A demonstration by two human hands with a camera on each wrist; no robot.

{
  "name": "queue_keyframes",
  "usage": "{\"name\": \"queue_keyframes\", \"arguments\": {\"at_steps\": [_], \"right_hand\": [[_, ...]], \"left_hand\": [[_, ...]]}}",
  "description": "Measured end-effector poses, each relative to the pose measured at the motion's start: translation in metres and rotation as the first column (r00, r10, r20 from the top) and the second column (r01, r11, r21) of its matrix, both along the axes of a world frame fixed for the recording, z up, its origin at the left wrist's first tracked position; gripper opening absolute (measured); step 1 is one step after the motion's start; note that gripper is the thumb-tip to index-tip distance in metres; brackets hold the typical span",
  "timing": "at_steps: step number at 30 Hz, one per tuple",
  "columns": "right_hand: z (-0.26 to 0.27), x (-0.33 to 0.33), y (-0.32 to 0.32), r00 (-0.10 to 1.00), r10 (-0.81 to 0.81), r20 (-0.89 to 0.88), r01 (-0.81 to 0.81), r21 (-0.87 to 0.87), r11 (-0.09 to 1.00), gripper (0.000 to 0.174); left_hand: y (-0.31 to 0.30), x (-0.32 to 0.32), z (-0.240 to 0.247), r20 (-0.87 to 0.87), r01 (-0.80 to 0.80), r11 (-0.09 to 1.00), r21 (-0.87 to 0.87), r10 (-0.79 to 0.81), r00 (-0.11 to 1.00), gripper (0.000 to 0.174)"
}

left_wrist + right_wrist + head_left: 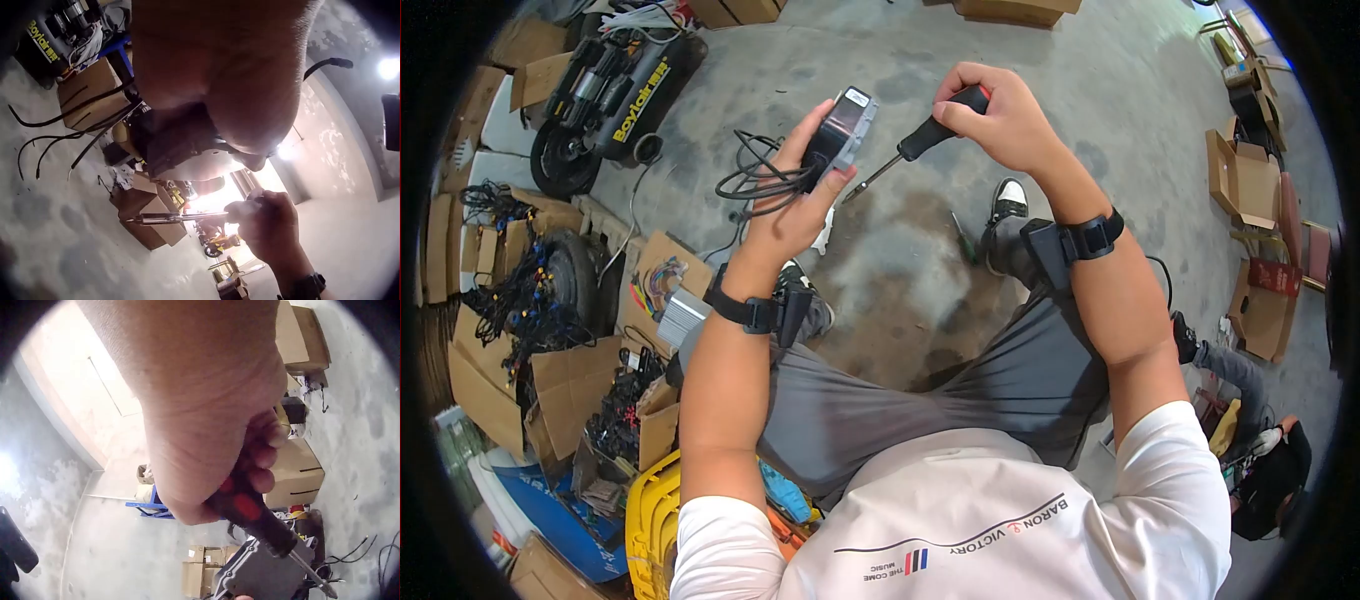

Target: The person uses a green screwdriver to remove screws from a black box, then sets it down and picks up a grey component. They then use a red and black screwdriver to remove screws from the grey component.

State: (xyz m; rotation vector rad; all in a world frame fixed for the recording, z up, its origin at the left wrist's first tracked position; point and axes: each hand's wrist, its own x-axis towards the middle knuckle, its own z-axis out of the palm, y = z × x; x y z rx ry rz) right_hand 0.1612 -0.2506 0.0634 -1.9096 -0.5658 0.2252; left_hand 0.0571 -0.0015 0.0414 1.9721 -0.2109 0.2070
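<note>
My left hand (788, 212) grips a black box-shaped electronic device (832, 135) with a grey metal side and a small white label. Thin black cables (745, 178) loop from it over the fingers. My right hand (1008, 118) holds a screwdriver (927, 138) by its black and red handle, fingers curled round it. Its metal shaft points down and left, the tip just below the device in the head view. In the right wrist view the device's grey metal face (269, 572) shows screw bosses along its edge, and the screwdriver shaft (309, 572) passes in front of it.
A black air compressor (625, 95) stands on the concrete floor at upper left. Cardboard boxes (575, 380) and tangled wires (510, 290) crowd the left side, by a yellow crate (650, 515). Another screwdriver (963, 238) lies between the feet. Another person (1275, 465) is at lower right.
</note>
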Motion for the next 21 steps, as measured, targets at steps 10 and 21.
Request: {"name": "queue_keyframes", "arguments": {"at_steps": [10, 21], "right_hand": [[0.0023, -0.0033, 0.0015, 0.996, 0.057, 0.063, -0.046, -0.164, 0.985, 0.019], [0.0029, -0.0045, 0.0058, 0.996, 0.073, 0.059, -0.060, -0.188, 0.980, 0.020]], "left_hand": [[0.0013, 0.0015, 0.0015, 0.159, 0.062, 0.973, 0.221, -0.098, 0.982, 0.067], [0.0050, 0.0064, -0.0037, 0.483, 0.005, 0.920, 0.393, -0.211, 0.850, 0.062]]}}
